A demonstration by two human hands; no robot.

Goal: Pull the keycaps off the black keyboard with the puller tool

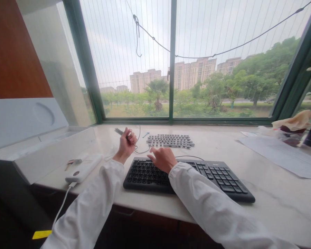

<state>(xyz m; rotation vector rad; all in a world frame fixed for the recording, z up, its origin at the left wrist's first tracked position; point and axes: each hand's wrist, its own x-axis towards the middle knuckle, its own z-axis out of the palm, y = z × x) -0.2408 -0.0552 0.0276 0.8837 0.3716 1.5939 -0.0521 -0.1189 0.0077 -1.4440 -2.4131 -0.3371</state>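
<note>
A black keyboard [220, 169] lies near the table's front edge; its left part shows bare sockets without keycaps, while the number pad at the right has its caps. Behind it, loose keycaps [171, 140] are laid out in rows. My left hand [126, 143] is raised behind the keyboard's left corner, fingers wrapped round a dark brush-like tool [118, 131]. Above the keyboard's middle is my right hand [163, 158], thumb and forefinger pointing left; whether its fingers hold anything is hidden. A small blue tool [146, 134] lies left of the keycaps.
On the left are an open white box [59, 152] and a white power bank [85, 167] with a key [71, 163] on it and a cable. Paper sheets [280, 155] and a crumpled bag [292, 122] lie at the right. A window runs along the back.
</note>
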